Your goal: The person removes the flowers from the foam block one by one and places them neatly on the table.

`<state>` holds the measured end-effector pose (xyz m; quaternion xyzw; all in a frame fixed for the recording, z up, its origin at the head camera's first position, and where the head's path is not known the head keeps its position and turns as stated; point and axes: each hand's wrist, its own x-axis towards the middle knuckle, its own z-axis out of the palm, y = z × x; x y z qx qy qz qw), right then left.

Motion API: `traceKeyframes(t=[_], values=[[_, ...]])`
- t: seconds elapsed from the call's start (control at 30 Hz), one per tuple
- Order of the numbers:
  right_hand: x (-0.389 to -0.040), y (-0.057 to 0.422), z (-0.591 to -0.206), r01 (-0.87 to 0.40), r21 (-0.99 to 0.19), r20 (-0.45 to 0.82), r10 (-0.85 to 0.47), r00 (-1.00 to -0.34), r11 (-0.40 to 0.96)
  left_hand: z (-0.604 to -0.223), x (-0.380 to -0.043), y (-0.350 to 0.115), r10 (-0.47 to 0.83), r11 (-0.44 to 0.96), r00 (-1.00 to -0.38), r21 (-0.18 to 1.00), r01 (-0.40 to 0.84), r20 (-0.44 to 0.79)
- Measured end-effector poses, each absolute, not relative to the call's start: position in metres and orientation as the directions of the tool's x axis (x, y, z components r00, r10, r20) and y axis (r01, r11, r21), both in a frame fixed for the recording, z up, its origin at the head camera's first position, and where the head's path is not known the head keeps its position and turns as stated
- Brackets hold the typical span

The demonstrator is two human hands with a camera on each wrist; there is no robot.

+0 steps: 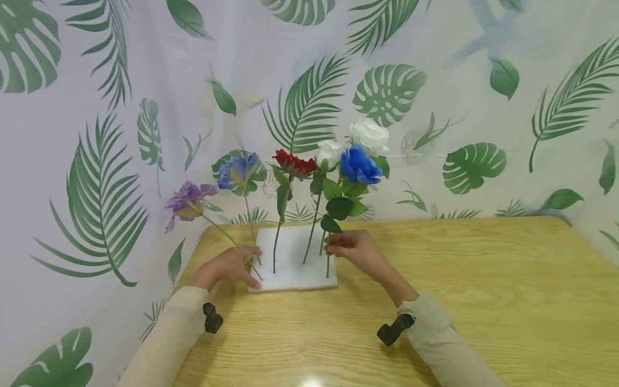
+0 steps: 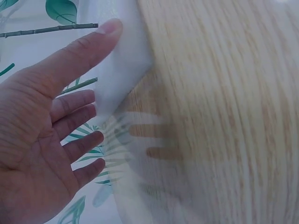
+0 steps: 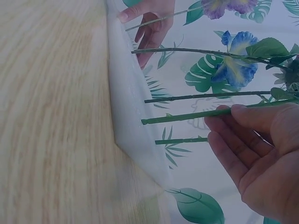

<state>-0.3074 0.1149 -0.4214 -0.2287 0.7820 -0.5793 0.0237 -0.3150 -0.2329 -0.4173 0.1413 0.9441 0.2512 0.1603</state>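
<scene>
A white foam board (image 1: 292, 280) lies on the table with several artificial flowers standing in it. My left hand (image 1: 227, 267) is at the board's left edge, fingers fairly straight and thumb at the near corner; in the left wrist view the left hand (image 2: 51, 135) grips no stem. With thumb and fingers, my right hand (image 1: 360, 251) pinches the green stem (image 3: 187, 115) of the blue rose (image 1: 359, 165). The lower end of that stem meets the board near its right front corner. White roses (image 1: 369, 135) rise behind the blue one.
On the board's left, a purple iris (image 1: 186, 202) leans outward beside a blue iris (image 1: 239, 171). A red flower (image 1: 295, 163) stands mid-board. The wooden table (image 1: 474, 279) extends to the right. Behind it hangs a leaf-patterned cloth (image 1: 430, 97).
</scene>
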Motion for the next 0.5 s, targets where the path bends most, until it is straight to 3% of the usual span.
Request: traceKeyframes(t=[0.5], values=[[-0.3037,0.1112,-0.4195,-0.349,-0.897,0.253,-0.332,-0.909,0.272,-0.4162,-0.3162,-0.2309,0.352,0.836,-0.909,0.512,0.199,-0.222]])
